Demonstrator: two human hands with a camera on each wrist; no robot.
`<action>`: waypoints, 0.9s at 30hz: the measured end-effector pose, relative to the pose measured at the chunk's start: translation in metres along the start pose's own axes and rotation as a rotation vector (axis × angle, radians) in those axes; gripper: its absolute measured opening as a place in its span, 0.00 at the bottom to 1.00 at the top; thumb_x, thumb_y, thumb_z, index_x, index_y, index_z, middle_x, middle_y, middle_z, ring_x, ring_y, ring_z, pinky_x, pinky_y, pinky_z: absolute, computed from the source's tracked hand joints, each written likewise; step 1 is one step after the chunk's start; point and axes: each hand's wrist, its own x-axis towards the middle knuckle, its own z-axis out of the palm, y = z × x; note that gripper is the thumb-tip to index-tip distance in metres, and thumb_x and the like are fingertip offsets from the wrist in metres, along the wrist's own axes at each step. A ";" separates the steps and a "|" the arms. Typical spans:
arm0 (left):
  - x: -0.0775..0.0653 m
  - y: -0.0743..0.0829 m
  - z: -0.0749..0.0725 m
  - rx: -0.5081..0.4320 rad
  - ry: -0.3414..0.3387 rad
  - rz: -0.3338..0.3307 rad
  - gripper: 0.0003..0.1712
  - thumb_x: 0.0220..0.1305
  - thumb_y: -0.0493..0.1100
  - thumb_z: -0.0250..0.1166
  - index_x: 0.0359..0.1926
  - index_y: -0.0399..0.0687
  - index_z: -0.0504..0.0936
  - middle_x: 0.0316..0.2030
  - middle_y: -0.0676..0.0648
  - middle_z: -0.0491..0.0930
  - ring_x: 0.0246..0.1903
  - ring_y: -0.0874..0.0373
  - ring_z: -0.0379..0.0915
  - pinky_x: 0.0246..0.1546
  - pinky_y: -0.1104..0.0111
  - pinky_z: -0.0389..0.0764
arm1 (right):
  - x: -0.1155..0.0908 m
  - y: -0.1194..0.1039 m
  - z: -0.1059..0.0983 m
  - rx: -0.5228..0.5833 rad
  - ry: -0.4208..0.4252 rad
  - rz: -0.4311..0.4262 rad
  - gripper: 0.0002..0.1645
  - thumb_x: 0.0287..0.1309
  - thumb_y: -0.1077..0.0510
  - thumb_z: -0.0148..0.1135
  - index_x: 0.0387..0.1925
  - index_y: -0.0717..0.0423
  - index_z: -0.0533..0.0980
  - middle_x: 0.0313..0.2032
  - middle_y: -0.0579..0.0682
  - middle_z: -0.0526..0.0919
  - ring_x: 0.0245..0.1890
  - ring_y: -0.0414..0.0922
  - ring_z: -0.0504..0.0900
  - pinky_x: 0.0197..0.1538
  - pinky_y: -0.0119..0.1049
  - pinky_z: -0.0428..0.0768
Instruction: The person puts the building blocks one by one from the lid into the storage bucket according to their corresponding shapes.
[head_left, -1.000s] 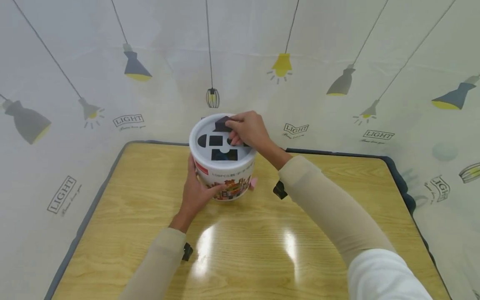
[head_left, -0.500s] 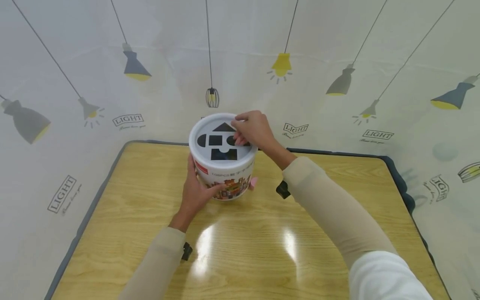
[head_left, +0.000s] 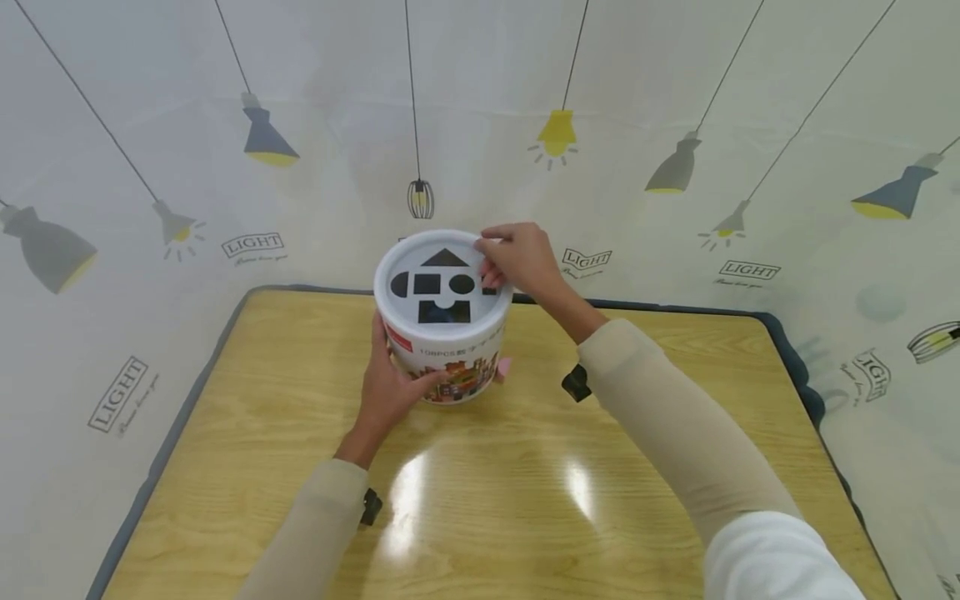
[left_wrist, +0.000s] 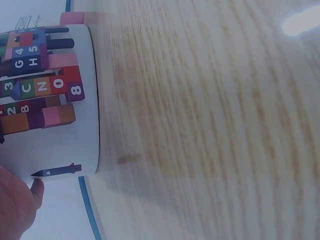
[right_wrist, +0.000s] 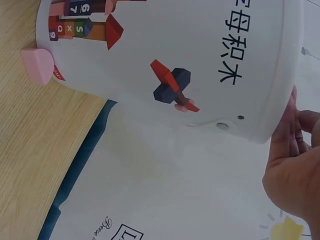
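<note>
A white block bucket (head_left: pixel 450 354) stands on the table, with printed coloured blocks on its side. Its lid (head_left: pixel 405 321) has dark holes: a triangle, a half-round, rectangles, an oval and a notched one. My left hand (head_left: pixel 390 387) grips the bucket's left side, thumb across the front; part of that hand (left_wrist: pixel 17 205) shows at the lower left in the left wrist view. Over the lid's right rim is my right hand (head_left: pixel 521 258), fingers loosely bent, nothing seen in them. In the right wrist view that hand (right_wrist: pixel 292 155) is right at the lid's edge.
A pink block (head_left: pixel 504 368) lies on the wooden table (head_left: pixel 480 500) beside the bucket's lower right. Behind stands a pale wall sheet (head_left: pixel 322 192) printed with lamps. A dark strip (head_left: pixel 697 309) runs along the table's back edge.
A dark triangular block that my right hand held at the triangle hole has gone from view. That hand has shifted right to the rim, baring the oval hole. My left hand keeps its grip.
</note>
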 end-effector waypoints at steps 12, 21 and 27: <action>0.005 -0.039 0.004 0.021 0.018 -0.033 0.77 0.35 0.55 0.83 0.76 0.77 0.36 0.66 0.65 0.64 0.66 0.55 0.62 0.64 0.43 0.67 | -0.002 0.020 -0.017 0.069 0.140 -0.003 0.19 0.67 0.55 0.58 0.55 0.60 0.79 0.26 0.56 0.84 0.20 0.43 0.83 0.30 0.34 0.87; 0.004 -0.039 0.003 0.023 0.021 -0.037 0.76 0.36 0.55 0.83 0.75 0.77 0.36 0.67 0.64 0.63 0.67 0.54 0.61 0.65 0.42 0.65 | -0.007 0.035 -0.028 0.077 0.154 0.034 0.20 0.67 0.54 0.57 0.54 0.62 0.78 0.26 0.55 0.84 0.20 0.43 0.83 0.30 0.33 0.87; 0.004 -0.040 0.004 0.015 0.023 -0.039 0.77 0.35 0.56 0.84 0.76 0.77 0.36 0.67 0.64 0.63 0.67 0.53 0.61 0.65 0.41 0.65 | -0.011 0.055 -0.030 0.112 0.127 0.097 0.19 0.68 0.55 0.57 0.54 0.61 0.78 0.25 0.55 0.84 0.20 0.44 0.83 0.29 0.33 0.86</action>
